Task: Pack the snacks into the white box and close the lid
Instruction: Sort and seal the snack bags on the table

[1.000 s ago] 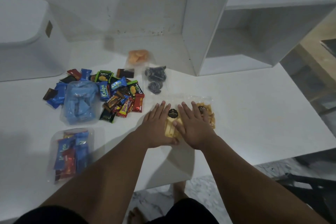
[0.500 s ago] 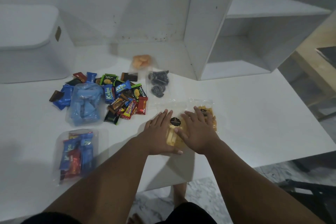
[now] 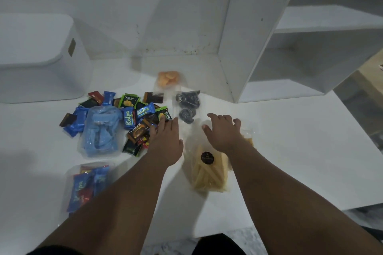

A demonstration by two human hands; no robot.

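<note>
Left hand [image 3: 165, 143]: has come off the bag of sticks [image 3: 207, 174] since a moment ago and lies just left of it, fingers straight and flat, tips on the pile of wrapped snacks [image 3: 136, 114].
Right hand [image 3: 222, 132]: has slid to the bag's far end; its fingers arch over the clear plastic there, and I cannot tell whether they pinch it.
Bag of sticks: soft, crinkled clear plastic lying flat, filled with long pale-yellow sticks, with a dark round sticker [image 3: 207, 158] on its face.
Pile of wrapped snacks: small glossy rectangles in blue, green, black and red, loose and overlapping, left of the bag.
Clear tub [image 3: 101, 132]: farther left of the bag, against the pile; rounded, packed with blue wrappers.
Second tub [image 3: 85, 188]: left of the bag and nearer the person; holds blue and red packets.
Cookie bag [image 3: 187, 105]: just beyond the bag; dark spiral discs in clear film.
Cracker bag [image 3: 167, 78]: beyond that; orange rounds.
White box [image 3: 41, 72]: well apart, far left and beyond the bag; smooth, round-cornered, lid [image 3: 31, 41] on, slot [image 3: 72, 47] in its side.
Shelf [image 3: 238, 37]: beyond and right of the bag; flat white panels.
Table [image 3: 300, 151]: smooth white top running right of the bag to a straight edge; marbled floor [image 3: 176, 242] below the near edge.
</note>
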